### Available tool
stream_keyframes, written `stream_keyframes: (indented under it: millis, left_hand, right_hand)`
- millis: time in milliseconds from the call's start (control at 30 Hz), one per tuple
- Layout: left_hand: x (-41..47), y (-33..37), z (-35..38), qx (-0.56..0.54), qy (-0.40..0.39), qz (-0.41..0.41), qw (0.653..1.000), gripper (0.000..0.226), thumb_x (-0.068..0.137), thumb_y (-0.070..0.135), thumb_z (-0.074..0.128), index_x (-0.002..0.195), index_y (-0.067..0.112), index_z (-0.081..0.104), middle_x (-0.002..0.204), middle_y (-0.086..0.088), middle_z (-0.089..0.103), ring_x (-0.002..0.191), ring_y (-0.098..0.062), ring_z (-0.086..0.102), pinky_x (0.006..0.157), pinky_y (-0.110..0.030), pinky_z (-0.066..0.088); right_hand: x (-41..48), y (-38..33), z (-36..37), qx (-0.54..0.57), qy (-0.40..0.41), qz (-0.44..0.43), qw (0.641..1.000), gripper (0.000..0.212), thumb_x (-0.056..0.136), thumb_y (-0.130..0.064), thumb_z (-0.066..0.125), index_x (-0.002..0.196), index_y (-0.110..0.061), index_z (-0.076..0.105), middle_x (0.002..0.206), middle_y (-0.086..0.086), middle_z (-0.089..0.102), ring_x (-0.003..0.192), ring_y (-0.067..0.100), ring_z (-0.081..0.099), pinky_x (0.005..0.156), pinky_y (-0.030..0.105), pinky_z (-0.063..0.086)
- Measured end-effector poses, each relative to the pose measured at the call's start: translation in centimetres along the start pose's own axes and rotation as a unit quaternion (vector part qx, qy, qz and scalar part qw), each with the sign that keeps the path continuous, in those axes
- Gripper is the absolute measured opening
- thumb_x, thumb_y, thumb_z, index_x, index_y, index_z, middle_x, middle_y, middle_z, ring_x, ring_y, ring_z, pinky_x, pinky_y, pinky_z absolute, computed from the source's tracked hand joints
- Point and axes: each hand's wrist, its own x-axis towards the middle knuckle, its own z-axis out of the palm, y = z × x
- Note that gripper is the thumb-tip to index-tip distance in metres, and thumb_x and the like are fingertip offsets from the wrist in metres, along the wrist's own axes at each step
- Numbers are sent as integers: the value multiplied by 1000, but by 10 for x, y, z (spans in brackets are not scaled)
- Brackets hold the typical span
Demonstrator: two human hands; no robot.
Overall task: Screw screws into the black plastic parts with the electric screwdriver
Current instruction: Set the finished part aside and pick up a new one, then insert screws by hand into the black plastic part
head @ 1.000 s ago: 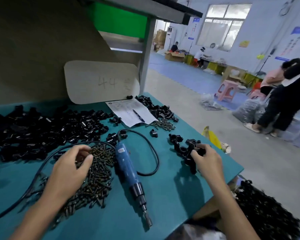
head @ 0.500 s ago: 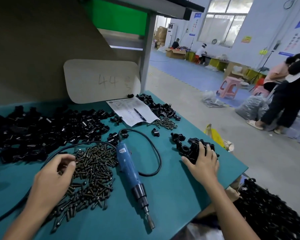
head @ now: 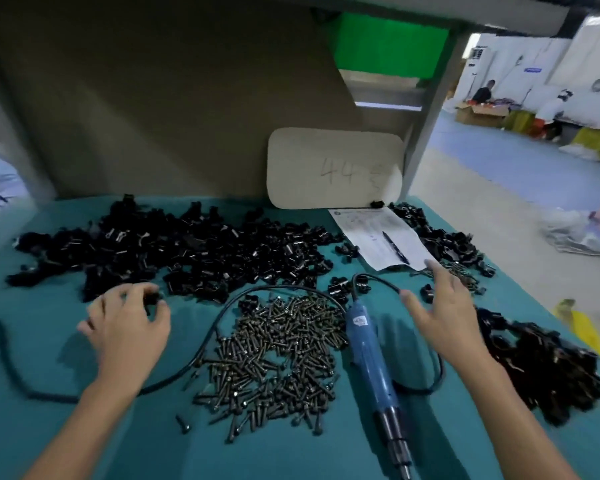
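Head view, the only one I have. The electric screwdriver (head: 371, 358) lies flat on the teal bench mat (head: 291, 459). Its long axis runs roughly away from me: cord (head: 222, 311) end far, bit end near and angled a little to my right. The right hand (head: 444, 313) hovers just beside the far half of the blue body, on its right. It is the nearer hand to the tool by a clear margin. Its palm faces down and its fingers are spread and straight, gripping nothing; I can't tell if it touches the mat. To take the barrel it would need to come left and down across that axis, I judge. The left hand (head: 129, 327) is well apart from the tool, on the far side of the screws (head: 274, 358), which lie heaped between the hands. Its fingers are curled at the near edge of the pile of black plastic parts (head: 187, 251), and they seem to pinch one black plastic part (head: 152, 299). Motion blur leaves the hold uncertain. A second heap (head: 548, 362) of black parts sits near the right forearm. Paper sheet (head: 368, 230) with pen (head: 395, 249) lies at the back, right of the big pile. I judge this the pick-up stage; no screw is seated yet.
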Motion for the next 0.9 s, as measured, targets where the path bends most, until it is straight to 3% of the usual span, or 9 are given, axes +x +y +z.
stream_keyframes:
  millis: [100, 167, 267, 367, 500, 667, 733, 800, 900]
  left_hand:
    - [11, -12, -6, 80, -81, -47, 992, 42, 92, 48, 63, 130, 30, 58, 141, -11, 45, 131, -39, 34, 103, -59, 28]
    - [14, -17, -5, 109, -160, -58, 979, 55, 91, 60, 58, 139, 33, 51, 146, -9, 42, 133, -36, 36, 106, -57, 30]
    - [6, -22, -2, 62, -209, -45, 975, 65, 89, 57, 64, 146, 32, 42, 151, -11, 34, 137, -35, 34, 110, -53, 32]
    - [4, -30, -4, 4, -195, -36, 980, 55, 91, 46, 68, 141, 32, 48, 144, -6, 42, 132, -27, 42, 104, -45, 43]
    - [11, -37, -9, -41, -140, -5, 989, 28, 96, 33, 65, 123, 28, 62, 123, 1, 61, 104, -16, 58, 84, -34, 49]
    - [17, -33, -18, -135, -39, -54, 989, 30, 96, 46, 61, 121, 30, 62, 89, 17, 63, 66, 0, 56, 62, -27, 46]
    - [19, -31, -22, -167, -14, -61, 984, 26, 95, 54, 59, 112, 35, 63, 72, 11, 63, 50, -5, 53, 53, -26, 42]
    - [21, -27, -28, -185, -10, -51, 981, 25, 97, 57, 52, 106, 36, 62, 61, 4, 59, 42, -9, 45, 47, -28, 40]
    - [22, -17, -36, -227, -20, -69, 971, 30, 99, 60, 46, 96, 35, 62, 60, 6, 55, 45, -6, 44, 49, -29, 40]
  right_hand:
    - [35, -67, 40, 21, -133, -124, 983, 45, 102, -39, 59, 143, -22, 51, 136, 6, 61, 117, 20, 59, 94, 33, 49]
    - [55, -104, 71, 6, -203, -177, 963, 38, 105, -34, 56, 141, -23, 55, 131, 9, 62, 95, 16, 60, 76, 27, 47]
    - [74, -136, 113, -38, -258, -201, 944, 43, 109, -27, 49, 151, -21, 46, 142, 16, 51, 107, 32, 60, 87, 36, 48]
    - [85, -148, 135, -113, -242, -201, 943, 44, 109, -21, 46, 153, -19, 44, 146, 19, 48, 128, 42, 48, 104, 47, 45]
    - [89, -154, 140, -97, -200, -178, 958, 35, 107, -7, 44, 140, -13, 55, 133, 19, 57, 116, 39, 54, 92, 46, 51]
    - [78, -148, 111, 124, -139, -60, 981, 36, 109, -16, 44, 144, -16, 51, 131, 12, 61, 112, 28, 61, 91, 40, 49]
    - [64, -144, 95, 321, -153, 12, 934, 38, 109, -16, 45, 146, -22, 52, 121, 2, 61, 95, 10, 66, 92, 41, 51]
    - [43, -143, 80, 494, -182, 69, 848, 35, 109, -12, 45, 138, -26, 60, 114, -4, 57, 77, 0, 65, 85, 36, 55]
    - [8, -140, 64, 638, -207, 128, 731, 35, 106, -4, 48, 118, -23, 75, 125, 2, 63, 101, 15, 65, 73, 25, 56]
